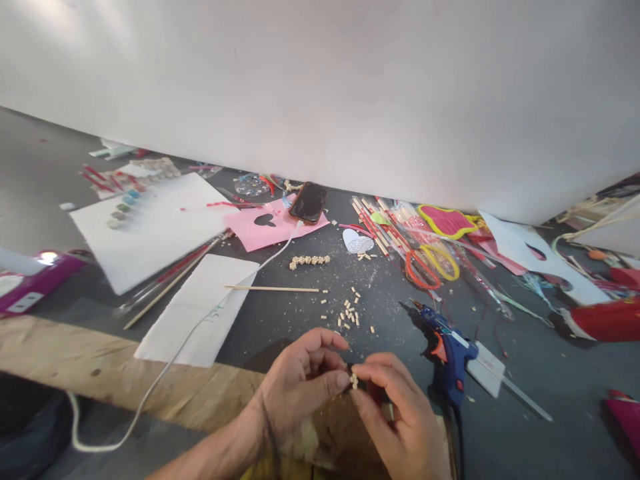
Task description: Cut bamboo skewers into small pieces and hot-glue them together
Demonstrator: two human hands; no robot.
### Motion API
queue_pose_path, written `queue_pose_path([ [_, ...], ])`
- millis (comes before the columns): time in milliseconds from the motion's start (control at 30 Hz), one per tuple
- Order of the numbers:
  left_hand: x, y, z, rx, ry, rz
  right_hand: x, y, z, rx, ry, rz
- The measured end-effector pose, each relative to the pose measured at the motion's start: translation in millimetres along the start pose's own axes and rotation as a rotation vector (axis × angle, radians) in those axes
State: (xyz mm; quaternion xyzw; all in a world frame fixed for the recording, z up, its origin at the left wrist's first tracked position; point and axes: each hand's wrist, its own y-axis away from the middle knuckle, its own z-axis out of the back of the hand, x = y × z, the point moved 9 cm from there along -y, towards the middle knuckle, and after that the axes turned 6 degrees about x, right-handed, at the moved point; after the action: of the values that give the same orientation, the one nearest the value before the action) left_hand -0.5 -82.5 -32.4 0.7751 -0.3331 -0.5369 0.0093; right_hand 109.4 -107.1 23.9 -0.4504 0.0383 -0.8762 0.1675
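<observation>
Near the table's front edge, my left hand (307,373) and my right hand (393,407) meet around a small cluster of pale wooden pieces (355,381). Both hands pinch it between thumb and fingers. Just beyond them lie several loose short wooden stick pieces (349,313). Farther back rests a bumpy strip of joined wooden pieces (310,261). A thin wooden stick (273,289) lies to the left, partly over a white paper sheet (200,313). To the right of my hands a blue glue gun (453,360) lies on its side, a clear glue stick (525,397) by it.
A phone (309,203) with a white cable (200,320) lies on pink paper (250,228). Scissors with orange handles (421,270), yellow-handled scissors (440,261) and bundled sticks (373,227) sit at back right. A white board (160,227) is at left; a pale wall (320,93) rises behind.
</observation>
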Motion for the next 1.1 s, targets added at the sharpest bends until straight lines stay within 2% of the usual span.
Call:
queue_pose_path([
  [200,-2,1,0.7,-0.009,-0.034,0.003,-1,1,-1,-0.003,0.026,0.000],
  [300,-8,1,8.2,-0.042,-0.146,-0.040,-6,2,1,-0.008,0.068,-0.015],
  [367,-16,1,17.9,-0.094,-0.339,-0.084,-12,3,2,-0.010,0.132,-0.028],
  [467,-36,2,30.2,-0.178,-0.807,-0.187,-19,6,3,-0.012,0.291,-0.017],
  [567,-52,3,31.9,-0.215,-1.210,-0.316,-25,8,1,0.002,0.441,-0.004],
  [667,-57,0,30.9,-0.215,-1.425,-0.358,-29,8,-3,0.052,0.522,-0.023],
  [800,-58,-6,23.5,-0.163,-1.552,-0.362,-29,7,-7,0.095,0.557,-0.040],
  [933,-60,-15,11.9,-0.102,-1.606,-0.386,-28,9,-4,0.075,0.537,-0.017],
  [1100,-63,-36,-2.5,-0.027,-1.657,-0.368,-25,17,23,-0.065,0.550,0.022],
])
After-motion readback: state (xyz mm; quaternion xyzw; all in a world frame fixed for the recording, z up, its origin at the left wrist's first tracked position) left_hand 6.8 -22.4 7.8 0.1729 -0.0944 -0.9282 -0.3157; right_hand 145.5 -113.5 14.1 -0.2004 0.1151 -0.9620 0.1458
